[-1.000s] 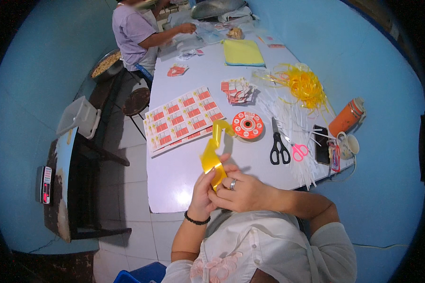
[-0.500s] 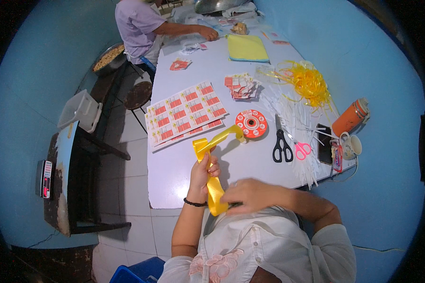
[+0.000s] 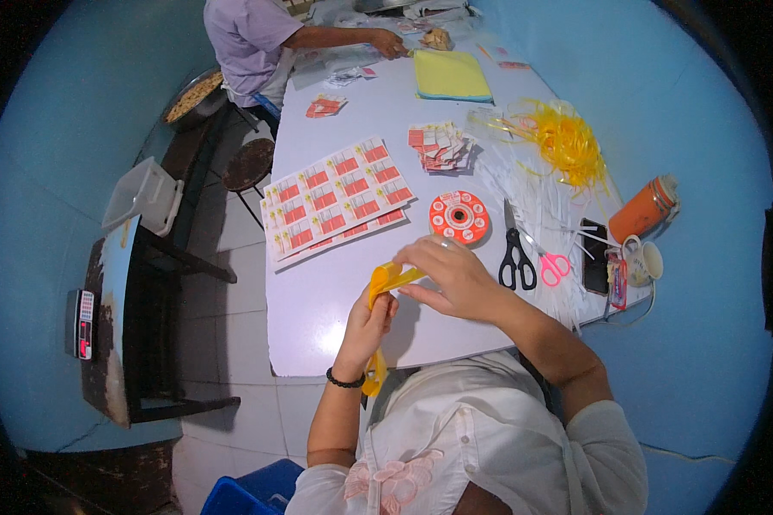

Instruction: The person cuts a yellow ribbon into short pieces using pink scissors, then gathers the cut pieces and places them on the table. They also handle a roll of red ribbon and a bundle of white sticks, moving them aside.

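- I've got the left hand [image 3: 369, 318] pinching a shiny flat yellow ribbon [image 3: 386, 275] over the tabletop's [image 3: 313, 322] near edge
- right hand [image 3: 453, 279] is at it too, can't tell if those fingers grip

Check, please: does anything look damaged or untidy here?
Yes. The side table at left looks patchy and worn. White strips lie scattered around the pink-handled scissors, making the main table untidy. The held yellow ribbon shows no clear damage.

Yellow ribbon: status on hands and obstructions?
Left hand gripping yellow ribbon. Right hand at its loop, grip unclear. Ribbon showing above and below left hand. Red-faced spool just beyond.
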`<state>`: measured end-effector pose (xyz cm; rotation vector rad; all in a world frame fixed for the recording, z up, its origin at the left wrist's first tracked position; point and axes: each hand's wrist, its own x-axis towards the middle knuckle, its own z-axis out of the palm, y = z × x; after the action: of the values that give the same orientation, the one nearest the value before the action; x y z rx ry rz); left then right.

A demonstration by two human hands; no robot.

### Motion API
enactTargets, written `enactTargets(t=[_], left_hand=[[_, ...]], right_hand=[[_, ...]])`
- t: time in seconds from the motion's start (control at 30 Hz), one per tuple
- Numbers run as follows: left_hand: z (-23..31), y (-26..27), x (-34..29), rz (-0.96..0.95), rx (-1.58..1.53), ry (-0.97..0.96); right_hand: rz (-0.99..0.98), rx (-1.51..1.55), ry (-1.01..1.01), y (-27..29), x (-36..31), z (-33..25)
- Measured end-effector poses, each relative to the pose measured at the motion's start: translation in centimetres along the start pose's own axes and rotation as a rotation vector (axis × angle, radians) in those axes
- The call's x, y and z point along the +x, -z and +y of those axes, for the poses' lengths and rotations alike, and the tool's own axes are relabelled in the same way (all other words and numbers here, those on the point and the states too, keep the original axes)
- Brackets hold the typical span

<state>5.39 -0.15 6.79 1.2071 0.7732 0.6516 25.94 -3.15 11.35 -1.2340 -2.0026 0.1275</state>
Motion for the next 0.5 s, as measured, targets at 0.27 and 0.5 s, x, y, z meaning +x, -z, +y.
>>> enactTargets(t=[0.27, 0.5], left_hand=[[3.6, 0.8, -1.3, 0.023, 0.686, -0.311], [2.9, 2.0, -1.5, -0.007, 0.405, -0.062]], right_hand=[[-0.67, 0.777, -0.496, 2.0, 2.1, 1.9], [-0.021, -0.089, 0.064, 1.7, 1.1, 1.1]])
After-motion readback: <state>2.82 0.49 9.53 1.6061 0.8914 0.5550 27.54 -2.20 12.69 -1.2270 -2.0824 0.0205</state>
